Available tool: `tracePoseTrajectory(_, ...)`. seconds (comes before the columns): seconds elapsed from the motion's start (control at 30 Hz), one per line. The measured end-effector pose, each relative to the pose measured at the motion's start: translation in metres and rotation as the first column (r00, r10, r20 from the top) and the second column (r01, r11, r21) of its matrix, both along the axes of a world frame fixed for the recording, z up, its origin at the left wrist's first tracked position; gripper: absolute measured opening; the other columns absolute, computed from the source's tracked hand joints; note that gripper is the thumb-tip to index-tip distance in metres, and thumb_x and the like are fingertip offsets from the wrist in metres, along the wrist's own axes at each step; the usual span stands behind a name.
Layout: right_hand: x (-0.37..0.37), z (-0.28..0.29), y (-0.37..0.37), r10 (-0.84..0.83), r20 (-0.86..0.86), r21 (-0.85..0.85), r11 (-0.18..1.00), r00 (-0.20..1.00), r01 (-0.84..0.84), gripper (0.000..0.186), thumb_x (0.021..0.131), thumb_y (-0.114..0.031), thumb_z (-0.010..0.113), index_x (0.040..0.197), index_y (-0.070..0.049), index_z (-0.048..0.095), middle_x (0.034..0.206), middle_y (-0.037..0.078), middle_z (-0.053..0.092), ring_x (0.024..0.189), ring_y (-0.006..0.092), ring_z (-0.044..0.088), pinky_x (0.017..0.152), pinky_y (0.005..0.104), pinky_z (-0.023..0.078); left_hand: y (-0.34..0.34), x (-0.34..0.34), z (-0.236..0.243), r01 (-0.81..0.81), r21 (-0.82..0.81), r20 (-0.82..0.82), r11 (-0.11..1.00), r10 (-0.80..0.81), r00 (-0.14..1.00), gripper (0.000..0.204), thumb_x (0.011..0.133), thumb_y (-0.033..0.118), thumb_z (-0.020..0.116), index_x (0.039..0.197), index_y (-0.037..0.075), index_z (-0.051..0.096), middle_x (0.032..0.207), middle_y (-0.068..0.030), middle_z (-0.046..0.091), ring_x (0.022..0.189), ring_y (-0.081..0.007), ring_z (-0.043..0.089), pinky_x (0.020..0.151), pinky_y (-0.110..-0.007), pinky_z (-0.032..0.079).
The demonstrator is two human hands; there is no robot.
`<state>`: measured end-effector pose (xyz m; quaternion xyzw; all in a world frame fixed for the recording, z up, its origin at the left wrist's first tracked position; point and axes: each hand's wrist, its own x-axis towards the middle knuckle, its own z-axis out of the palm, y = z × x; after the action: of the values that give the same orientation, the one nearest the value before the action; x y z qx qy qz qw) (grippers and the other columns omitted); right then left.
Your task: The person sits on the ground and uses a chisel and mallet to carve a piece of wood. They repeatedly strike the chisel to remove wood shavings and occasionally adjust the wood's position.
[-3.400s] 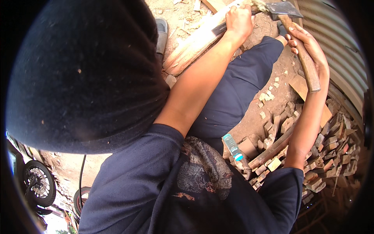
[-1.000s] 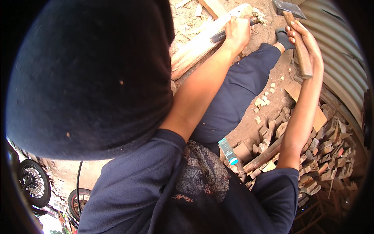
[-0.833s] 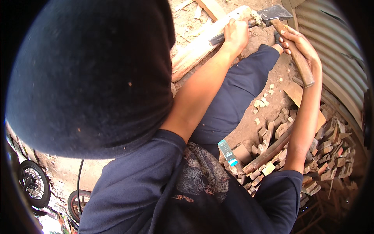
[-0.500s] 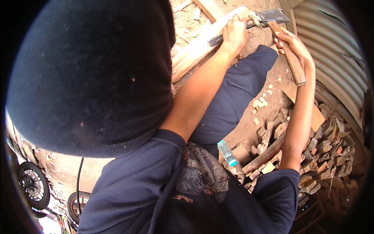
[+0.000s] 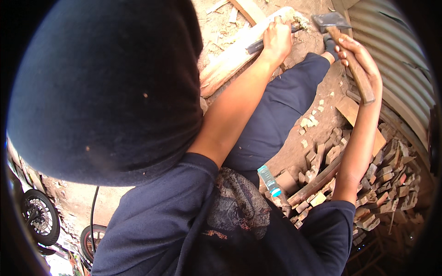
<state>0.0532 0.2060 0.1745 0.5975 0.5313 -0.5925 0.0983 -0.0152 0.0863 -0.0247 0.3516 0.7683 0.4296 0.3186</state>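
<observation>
A pale log (image 5: pixel 230 62) lies slantwise on the dirt ground at the top middle. My left hand (image 5: pixel 278 39) is closed round a dark bar-like tool (image 5: pixel 254 47), resting over the log; its kind cannot be made out. Beside the tool's far end is a frayed, pale clump of chips (image 5: pixel 301 22). My right hand (image 5: pixel 361 55) grips the wooden handle of a hatchet (image 5: pixel 365 87). Its broad dark blade is raised to the right of the log's end, apart from the tool and the chips.
Small pale chips (image 5: pixel 309 122) lie on the dirt near my trousered leg (image 5: pixel 281 99). Wood offcuts (image 5: pixel 386 177) are heaped at right, by a corrugated metal wall (image 5: pixel 396 50). A teal-and-clear tube (image 5: pixel 269 181) lies near my lap. Wheels (image 5: pixel 41 216) stand at lower left.
My right hand and the hatchet have moved to the right, and the blade has come away from the frayed clump. My left hand stays in place on the dark tool.
</observation>
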Motion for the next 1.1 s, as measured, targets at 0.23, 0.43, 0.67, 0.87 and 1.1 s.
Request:
tracePoseTrajectory(0.23,0.007,-0.042,0.003,0.122,0.015,-0.083,0.989,0.992,-0.120,0.023,0.090,-0.017,0.058,0.104,-0.001,0.049,0.076,0.004,0.053,0.059,0.0076,0.048,0.053,0.0209,0.042,-0.002,-0.001,-0.005,0.005,-0.009,0.000,1.000,-0.005,1.000,0.020,0.078,0.006,0.062,0.097,-0.001,0.064,0.104,-0.0203,0.055,0.097,-0.0332,0.060,0.083,-0.042,0.051)
tracePoseTrajectory(0.43,0.007,-0.040,0.015,-0.141,-0.080,-0.015,0.990,0.987,0.140,0.018,0.092,-0.014,0.053,0.104,-0.001,0.048,0.077,0.004,0.053,0.059,0.0080,0.048,0.053,0.0213,0.043,0.000,0.001,-0.016,-0.002,-0.041,-0.033,0.999,0.001,0.999,0.021,0.078,0.008,0.063,0.097,-0.001,0.064,0.103,-0.0199,0.056,0.099,-0.0325,0.059,0.084,-0.042,0.051)
tracePoseTrajectory(0.67,0.003,-0.037,0.012,0.154,0.048,-0.099,0.984,0.987,-0.148,0.018,0.093,-0.016,0.051,0.105,-0.003,0.050,0.077,0.003,0.055,0.058,0.0055,0.048,0.050,0.0186,0.043,-0.002,-0.001,-0.006,0.018,-0.046,0.013,0.999,-0.017,1.000,0.021,0.079,0.010,0.065,0.098,0.000,0.064,0.104,-0.0194,0.056,0.099,-0.0320,0.059,0.084,-0.042,0.051)
tracePoseTrajectory(0.87,-0.001,-0.031,0.027,0.045,0.007,0.114,0.992,0.999,-0.046,0.021,0.095,-0.018,0.051,0.108,-0.003,0.048,0.077,0.002,0.055,0.054,0.0052,0.047,0.047,0.0186,0.042,-0.001,0.001,-0.009,0.008,-0.030,-0.005,1.000,-0.008,1.000,0.022,0.080,0.012,0.066,0.097,-0.001,0.063,0.104,-0.0196,0.056,0.098,-0.0331,0.059,0.084,-0.043,0.051)
tracePoseTrajectory(1.1,-0.006,-0.031,0.003,0.277,0.141,-0.057,0.961,0.950,-0.272,0.022,0.095,-0.020,0.050,0.110,-0.004,0.049,0.073,-0.001,0.052,0.053,0.0048,0.046,0.047,0.0195,0.043,-0.017,0.003,-0.017,0.025,-0.057,-0.047,0.998,-0.027,0.999,0.028,0.080,0.013,0.066,0.105,-0.001,0.061,0.100,-0.0208,0.056,0.093,-0.0330,0.060,0.079,-0.041,0.052)
